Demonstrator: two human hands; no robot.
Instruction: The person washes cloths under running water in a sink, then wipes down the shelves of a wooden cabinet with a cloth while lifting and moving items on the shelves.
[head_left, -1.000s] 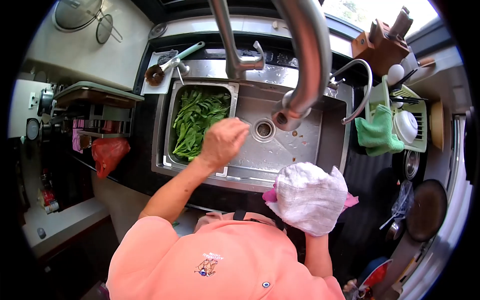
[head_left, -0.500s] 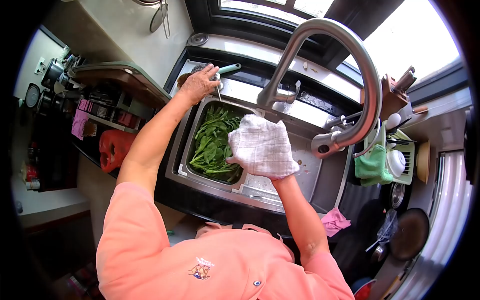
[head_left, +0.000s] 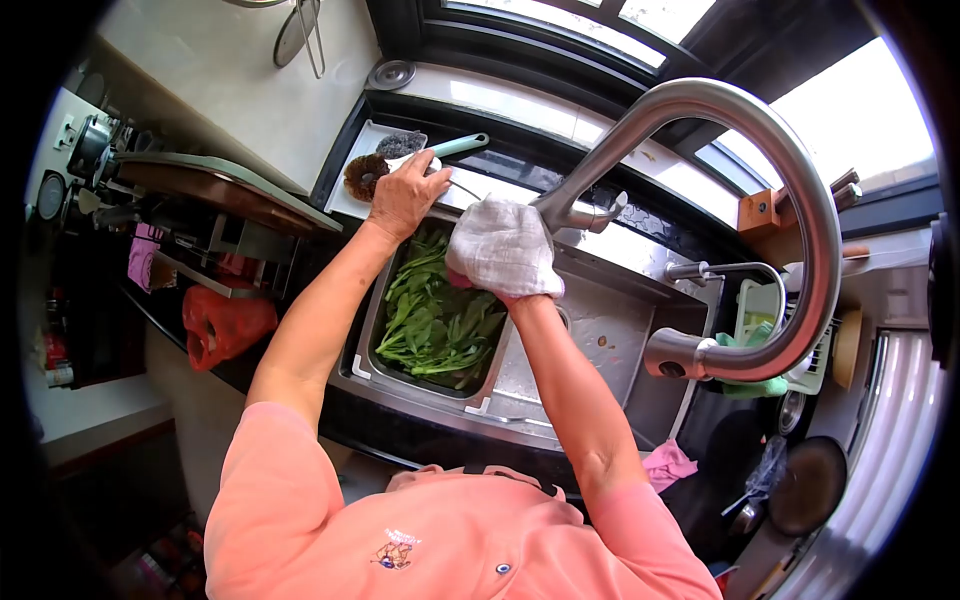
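Daylight from a window (head_left: 860,110) reaches a steel sink (head_left: 595,325) set in a dark tabletop (head_left: 365,427). Nearest, a metal tub (head_left: 430,397) keeps leafy greens (head_left: 440,335) together. Over its far corner, a white cloth (head_left: 503,245) covers the right hand; how its fingers are set, I cannot tell. It is probably held there to meet the thin spout (head_left: 467,188). The left hand (head_left: 403,198) curves its fingers narrowly at the spout's base, grip unclear, beside a brush (head_left: 365,177).

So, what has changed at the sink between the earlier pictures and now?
The left hand moved from the green leafy vegetables forward, beside the teal-handled brown brush. The right arm, its hand under a white cloth, swung left and forward, nearer the left hand. The vegetables and brush stayed put.
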